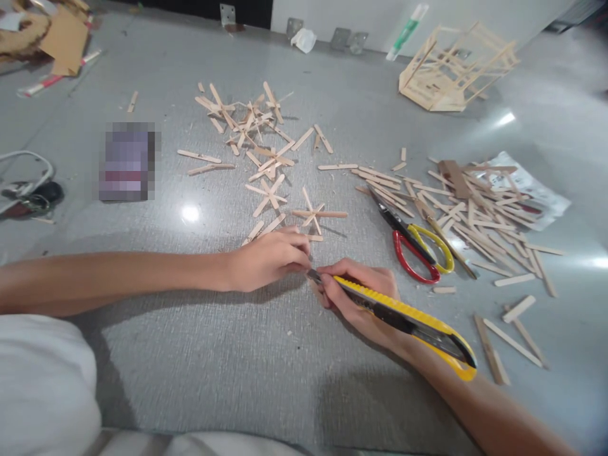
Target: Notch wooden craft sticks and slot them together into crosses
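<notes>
My right hand point(363, 288) is closed around a yellow utility knife point(403, 313), its handle lying back along the wrist and its blade end pointing left. My left hand point(275, 256) is just left of the blade, with fingers curled and pinched toward the tip. Whatever those fingers hold is hidden. Wooden craft sticks point(270, 229) lie beside and behind the left hand, partly covered by it. Just beyond stand two star-shaped pieces made of crossed sticks, a right one point(313, 214) and a left one point(270, 196).
Red-and-yellow-handled scissors point(418, 253) lie right of my hands, beside a large pile of loose sticks point(479, 209). More crossed sticks point(251, 123) are heaped farther back. A stick frame point(437, 95) stands back right. A blurred purple box point(126, 161) and a white cable point(35, 158) are left.
</notes>
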A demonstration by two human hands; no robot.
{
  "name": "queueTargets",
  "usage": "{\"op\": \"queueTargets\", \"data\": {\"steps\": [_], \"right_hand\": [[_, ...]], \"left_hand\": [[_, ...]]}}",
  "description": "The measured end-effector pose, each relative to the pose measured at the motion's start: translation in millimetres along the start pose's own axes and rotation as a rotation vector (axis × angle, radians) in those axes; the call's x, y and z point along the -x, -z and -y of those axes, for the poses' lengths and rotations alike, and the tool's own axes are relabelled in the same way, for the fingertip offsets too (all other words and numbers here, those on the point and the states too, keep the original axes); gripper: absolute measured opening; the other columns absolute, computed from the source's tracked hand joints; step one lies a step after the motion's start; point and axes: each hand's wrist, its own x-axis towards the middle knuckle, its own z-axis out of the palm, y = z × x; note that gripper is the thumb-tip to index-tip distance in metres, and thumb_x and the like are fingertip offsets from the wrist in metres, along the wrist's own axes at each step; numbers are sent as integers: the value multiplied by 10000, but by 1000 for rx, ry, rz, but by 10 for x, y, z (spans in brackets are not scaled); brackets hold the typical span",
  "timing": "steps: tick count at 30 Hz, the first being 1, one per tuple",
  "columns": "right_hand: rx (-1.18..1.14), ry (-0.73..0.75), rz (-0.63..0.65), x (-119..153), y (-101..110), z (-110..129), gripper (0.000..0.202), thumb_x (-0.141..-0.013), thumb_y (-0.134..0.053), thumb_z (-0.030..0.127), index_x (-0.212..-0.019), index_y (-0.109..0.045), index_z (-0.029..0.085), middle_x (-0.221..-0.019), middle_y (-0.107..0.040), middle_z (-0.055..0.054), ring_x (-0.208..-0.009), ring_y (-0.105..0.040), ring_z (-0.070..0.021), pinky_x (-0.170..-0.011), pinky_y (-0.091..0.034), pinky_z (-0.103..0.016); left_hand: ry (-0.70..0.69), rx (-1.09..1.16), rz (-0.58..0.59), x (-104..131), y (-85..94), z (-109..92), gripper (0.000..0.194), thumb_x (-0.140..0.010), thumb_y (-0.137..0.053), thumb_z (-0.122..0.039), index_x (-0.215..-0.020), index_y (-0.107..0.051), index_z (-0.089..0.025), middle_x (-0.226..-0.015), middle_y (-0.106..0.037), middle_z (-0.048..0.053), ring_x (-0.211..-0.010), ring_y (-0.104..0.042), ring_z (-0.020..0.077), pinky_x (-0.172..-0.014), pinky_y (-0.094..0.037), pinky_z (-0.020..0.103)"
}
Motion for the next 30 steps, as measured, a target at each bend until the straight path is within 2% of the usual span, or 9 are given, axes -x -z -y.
{"op": "queueTargets", "data": {"steps": [8,14,21,26,30], "right_hand": [[-25,2,9,-5,13,20,185,-988,-609,255,-822,-671,204,-539,-635,47,-440,-555,-86,-494,-445,-212],[44,21,5,-19,-3,38,185,-985,-598,254,-823,-673,203,-549,-632,41,-439,-535,-86,-489,-431,-217],[51,-19,-55,-17,9,62,146,-917,-691,280,-795,-644,216,-546,-620,51,-425,-515,-87,-435,-380,-214],[69,7,-71,-44,51,77,156,-899,-733,301,-776,-683,219,-611,-699,20,-469,-592,-108,-495,-459,-234],[16,-49,-21,-57,59,85,208,-996,-606,337,-854,-690,210,-534,-667,27,-434,-612,-121,-498,-500,-243]], "left_hand": [[-16,8,-7,2,8,-1,197,-996,-597,-82,-909,-768,-128,-923,-706,72,-889,-594,182,-814,-489,287],[-43,15,-20,20,-18,29,200,-1006,-577,-91,-919,-754,-115,-934,-701,88,-908,-598,196,-820,-496,298],[-29,13,-32,2,10,49,169,-1023,-562,-115,-1011,-731,-121,-921,-731,79,-893,-637,191,-838,-511,306],[-31,28,-15,-8,55,50,212,-1024,-543,-104,-943,-734,-145,-918,-759,66,-904,-662,183,-826,-528,289],[-49,-51,-28,20,27,16,227,-998,-519,-54,-956,-724,-142,-921,-747,73,-916,-673,187,-857,-556,310]]}}
